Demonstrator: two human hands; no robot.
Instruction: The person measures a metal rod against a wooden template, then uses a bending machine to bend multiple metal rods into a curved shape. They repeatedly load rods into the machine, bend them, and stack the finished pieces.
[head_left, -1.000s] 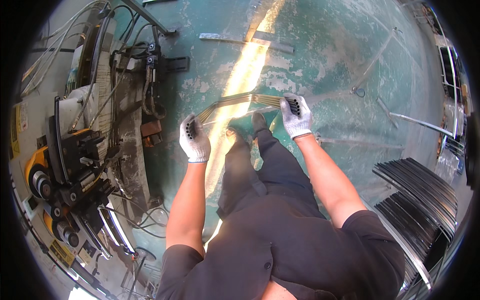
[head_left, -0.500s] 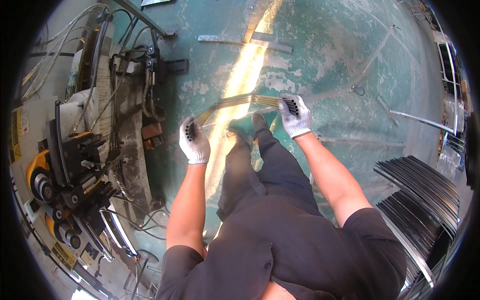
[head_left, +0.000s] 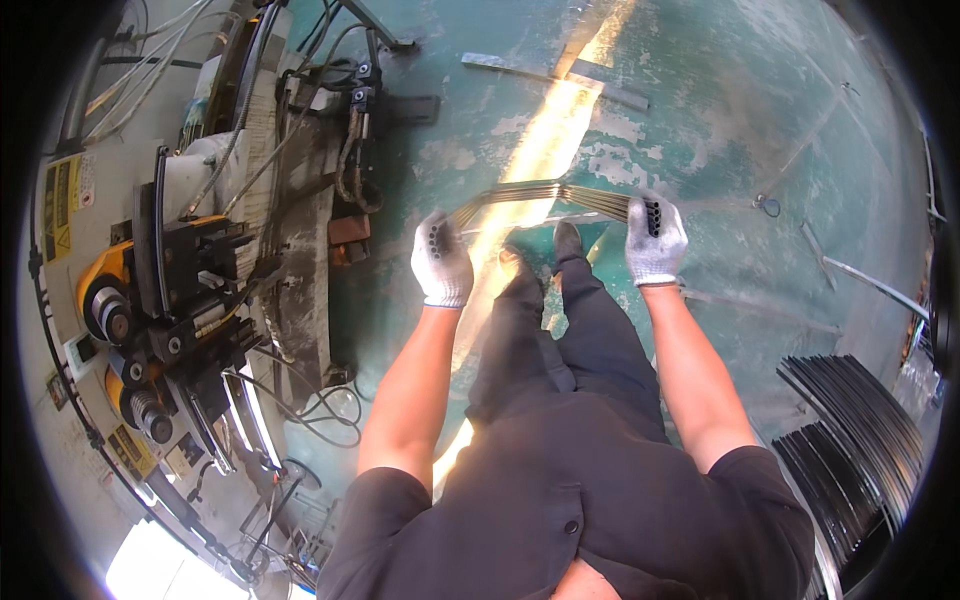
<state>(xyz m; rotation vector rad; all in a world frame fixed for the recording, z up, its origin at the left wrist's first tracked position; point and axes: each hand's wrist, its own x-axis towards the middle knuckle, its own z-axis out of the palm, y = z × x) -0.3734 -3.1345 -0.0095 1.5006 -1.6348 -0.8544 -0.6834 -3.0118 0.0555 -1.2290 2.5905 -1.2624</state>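
Note:
I stand on a green painted floor and hold a bundle of several thin curved metal strips (head_left: pixel 545 193) level in front of me. My left hand (head_left: pixel 441 260), in a white knit glove, grips the bundle's left end. My right hand (head_left: pixel 654 240), gloved the same, grips its right end. The strips arch slightly upward between the two hands. My dark trousers and shoes (head_left: pixel 562 245) show below the bundle.
A machine with rollers, hoses and cables (head_left: pixel 190 280) stands close on my left. Stacked dark curved strips (head_left: pixel 850 420) lie at the lower right. Loose metal bars (head_left: pixel 555 70) and a strip (head_left: pixel 870 280) lie on the floor ahead and to the right. A sunlit streak (head_left: pixel 540 150) crosses the floor.
Both hands hold the bundle as before; they have shifted only slightly and the bundle stays level between them.

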